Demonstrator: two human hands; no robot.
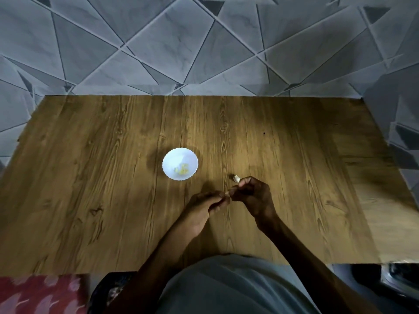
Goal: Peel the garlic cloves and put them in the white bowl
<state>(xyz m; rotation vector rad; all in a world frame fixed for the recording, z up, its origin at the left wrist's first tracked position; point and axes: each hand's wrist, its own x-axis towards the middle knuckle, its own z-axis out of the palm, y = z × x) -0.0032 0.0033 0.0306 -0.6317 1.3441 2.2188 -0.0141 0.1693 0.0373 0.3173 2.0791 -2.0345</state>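
**A:** Where's the bowl?

**B:** The bowl [172,158] stands on the table [90,177] near the middle, at ten o'clock from the hands. A few yellow bits [182,170] lie inside, toward its six o'clock side.

**A:** And the hands?

**B:** Both are over the table, nearer the person than the bowl. The left hand [204,207] comes in from seven o'clock and the right hand [255,196] from five. Their fingertips meet.

**A:** Holding what?

**B:** A clove [227,193]. Only a pale sliver shows between the tips. The left thumb and fingers curl in and pinch one end, and the right fingers curl in and pinch the other. It's too small to tell whether the skin is on.

**A:** Any more garlic?

**B:** One pale piece [236,178], at twelve o'clock from the clove, just beside the right forefinger. I can't tell whether it touches the finger. It's at four o'clock from the bowl, apart from it.

**A:** Anything else?

**B:** A red patterned cloth [38,293] at seven o'clock, off the table's near edge, and a grey tiled wall [204,53] at twelve.
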